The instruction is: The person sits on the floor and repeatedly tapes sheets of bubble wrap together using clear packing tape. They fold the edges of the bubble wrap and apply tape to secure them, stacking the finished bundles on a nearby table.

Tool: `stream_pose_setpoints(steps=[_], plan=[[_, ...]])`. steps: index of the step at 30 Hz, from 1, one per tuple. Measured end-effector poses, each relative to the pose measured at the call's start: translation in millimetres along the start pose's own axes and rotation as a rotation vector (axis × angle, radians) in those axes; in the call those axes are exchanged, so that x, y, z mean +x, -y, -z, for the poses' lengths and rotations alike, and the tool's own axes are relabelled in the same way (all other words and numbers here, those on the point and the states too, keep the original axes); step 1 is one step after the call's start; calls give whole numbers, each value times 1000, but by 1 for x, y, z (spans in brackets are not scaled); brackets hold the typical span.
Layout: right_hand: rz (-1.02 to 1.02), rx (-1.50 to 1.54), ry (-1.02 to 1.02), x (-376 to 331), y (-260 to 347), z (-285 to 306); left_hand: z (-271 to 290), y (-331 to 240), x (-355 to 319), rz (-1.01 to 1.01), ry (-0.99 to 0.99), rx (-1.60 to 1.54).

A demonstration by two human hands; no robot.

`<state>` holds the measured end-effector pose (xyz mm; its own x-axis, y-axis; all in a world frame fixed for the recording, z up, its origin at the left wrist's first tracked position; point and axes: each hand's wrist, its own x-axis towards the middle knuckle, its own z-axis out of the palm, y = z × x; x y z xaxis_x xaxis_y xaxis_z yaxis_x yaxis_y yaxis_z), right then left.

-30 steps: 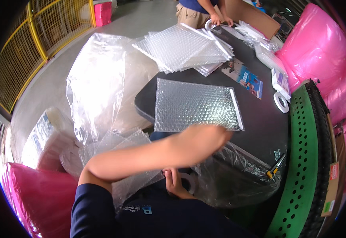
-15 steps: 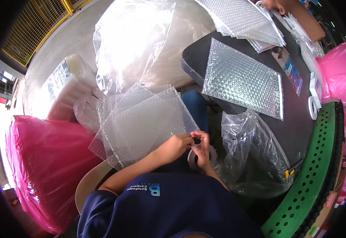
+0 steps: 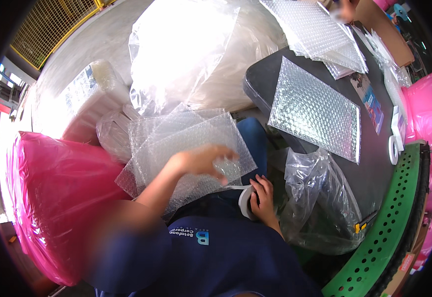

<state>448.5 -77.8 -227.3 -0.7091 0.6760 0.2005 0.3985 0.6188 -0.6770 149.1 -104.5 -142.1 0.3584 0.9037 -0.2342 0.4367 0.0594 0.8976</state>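
Head view: at near centre, your right hand (image 3: 264, 200) curls over the white tape roll (image 3: 242, 202); likely light, firm, best held by its rim. Farther left, your left hand (image 3: 201, 161), fingers spread, apparently empty, hovers above bubble-wrap sheets (image 3: 208, 131); probably soft, slick: pinch an edge.

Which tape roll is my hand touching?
The tape roll at your waist, in your right hand; the other roll lies untouched on the black table.

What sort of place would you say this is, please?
Probably a packing area in a workshop or warehouse: there are bubble-wrap sheets over the person's lap, a large pink plastic-wrapped bundle alongside, and yellow mesh fencing beyond.
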Motion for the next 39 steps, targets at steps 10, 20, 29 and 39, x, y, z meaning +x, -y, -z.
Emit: stream_pose_setpoints(steps=[10,20,29,39], plan=[[-23,55,-126,-1,1,-5,17,8,11,328,-551,453],[-35,216,-224,-2,-10,4,78,-30,-90,91,-1494,-607],[-11,155,-228,6,-3,19,-68,42,-79,844,-1843,218],[38,134,-234,19,4,30,56,34,6,484,-365,772]])
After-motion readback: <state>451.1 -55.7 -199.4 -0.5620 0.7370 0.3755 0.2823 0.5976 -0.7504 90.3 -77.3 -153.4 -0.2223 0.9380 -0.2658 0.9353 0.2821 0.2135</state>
